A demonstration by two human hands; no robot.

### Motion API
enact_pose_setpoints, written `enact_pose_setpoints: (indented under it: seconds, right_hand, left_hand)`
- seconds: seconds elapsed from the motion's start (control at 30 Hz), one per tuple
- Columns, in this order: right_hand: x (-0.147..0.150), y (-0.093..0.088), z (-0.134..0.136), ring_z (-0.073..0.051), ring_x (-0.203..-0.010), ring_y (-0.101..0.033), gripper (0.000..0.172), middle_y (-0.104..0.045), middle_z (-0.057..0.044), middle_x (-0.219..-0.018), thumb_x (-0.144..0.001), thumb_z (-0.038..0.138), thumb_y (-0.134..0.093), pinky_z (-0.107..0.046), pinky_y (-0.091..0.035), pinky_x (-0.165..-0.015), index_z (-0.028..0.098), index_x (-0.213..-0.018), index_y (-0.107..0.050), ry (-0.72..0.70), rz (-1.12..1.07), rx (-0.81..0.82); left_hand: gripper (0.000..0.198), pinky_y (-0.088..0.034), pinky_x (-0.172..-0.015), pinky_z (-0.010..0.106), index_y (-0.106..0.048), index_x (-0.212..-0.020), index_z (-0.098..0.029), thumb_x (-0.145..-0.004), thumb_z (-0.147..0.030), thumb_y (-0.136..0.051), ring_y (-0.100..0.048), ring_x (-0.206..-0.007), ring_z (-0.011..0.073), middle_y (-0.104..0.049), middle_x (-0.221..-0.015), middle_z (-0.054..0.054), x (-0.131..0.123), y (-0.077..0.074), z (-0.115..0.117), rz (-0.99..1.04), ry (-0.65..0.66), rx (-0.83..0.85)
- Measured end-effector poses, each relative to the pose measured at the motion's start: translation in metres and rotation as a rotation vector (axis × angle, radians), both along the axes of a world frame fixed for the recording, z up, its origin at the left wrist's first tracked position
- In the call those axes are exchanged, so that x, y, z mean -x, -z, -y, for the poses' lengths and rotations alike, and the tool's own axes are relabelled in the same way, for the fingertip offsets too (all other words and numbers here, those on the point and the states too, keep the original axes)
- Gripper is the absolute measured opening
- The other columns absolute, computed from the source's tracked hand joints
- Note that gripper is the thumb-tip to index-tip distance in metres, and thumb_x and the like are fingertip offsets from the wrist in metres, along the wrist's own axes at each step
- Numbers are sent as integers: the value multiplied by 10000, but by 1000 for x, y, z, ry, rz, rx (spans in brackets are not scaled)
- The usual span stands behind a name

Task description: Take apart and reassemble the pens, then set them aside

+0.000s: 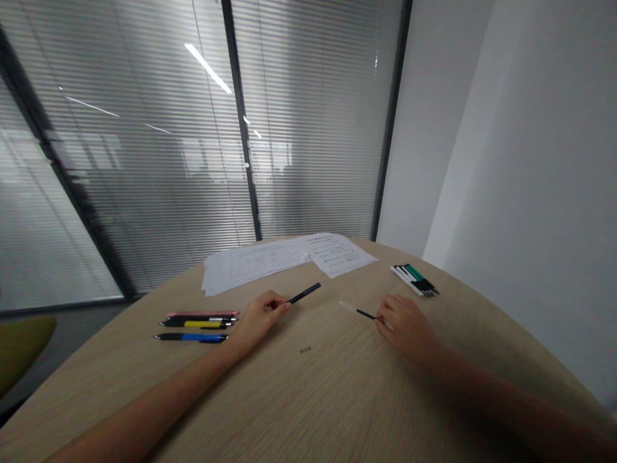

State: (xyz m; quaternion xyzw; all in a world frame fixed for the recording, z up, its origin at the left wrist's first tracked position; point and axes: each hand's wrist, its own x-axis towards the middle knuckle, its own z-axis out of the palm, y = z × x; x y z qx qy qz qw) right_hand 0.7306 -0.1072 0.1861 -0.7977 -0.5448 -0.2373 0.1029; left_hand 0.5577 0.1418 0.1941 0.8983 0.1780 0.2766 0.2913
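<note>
My left hand (258, 318) is closed around one end of a dark pen barrel (306, 292), which points away to the right. Between the fingers of my right hand (402, 321) is a thin pen refill (366, 314), with a black part near the fingers and a pale, see-through end toward the left. The two pieces are apart from each other. On the tabletop between my forearms lies a tiny item that looks like a spring (305, 350). Beside my left wrist are a blue and black pen (193, 337), a yellow and black pen (197, 324) and a pinkish one (202, 314).
Several white, black and green pen parts (414, 280) lie side by side beyond my right hand. Printed papers (260, 262) spread over the far side of the round wooden table (308, 411). Blind-covered glass and a white wall stand behind, and a yellow-green chair (22, 350) is at left.
</note>
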Motion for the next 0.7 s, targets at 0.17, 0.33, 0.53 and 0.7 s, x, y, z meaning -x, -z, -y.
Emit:
enact_pose_setpoints:
  seconds: [0.17,0.33,0.53,0.7]
  right_hand:
    - [5,5,0,-196,-766,-496,136,-555,-63,-761,-749,197,-484,-328,-361,-685,171,-668,-591,-3,-17,72]
    - [14,2,1,-211,-788,-510,130,-576,-79,-792,-752,202,-479,-356,-384,-711,168,-748,-605,-25,-67,33]
    - [69,-5,-10,-191,-929,-502,334,-575,-81,-1023,-748,200,-511,-324,-391,-802,163,-1080,-513,-405,-169,86]
    - [99,-7,-29,-159,-808,-529,135,-613,-35,-878,-785,156,-493,-283,-409,-707,174,-898,-565,-556,-26,167]
  left_hand:
    - [302,-399,-585,259,-583,-683,-156,-690,-438,-477,-527,-622,162,-563,-630,3,-1,0,1,-31,-46,40]
    - [298,-387,-571,255,-577,-691,-151,-691,-431,-474,-519,-617,160,-553,-632,2,-2,0,2,-45,-64,59]
    - [291,-389,-583,258,-583,-692,-142,-683,-413,-476,-524,-637,168,-561,-645,15,-1,-3,5,-48,-38,82]
    - [287,-391,-585,260,-583,-679,-145,-670,-412,-477,-522,-625,166,-557,-629,9,0,-5,8,-44,-35,101]
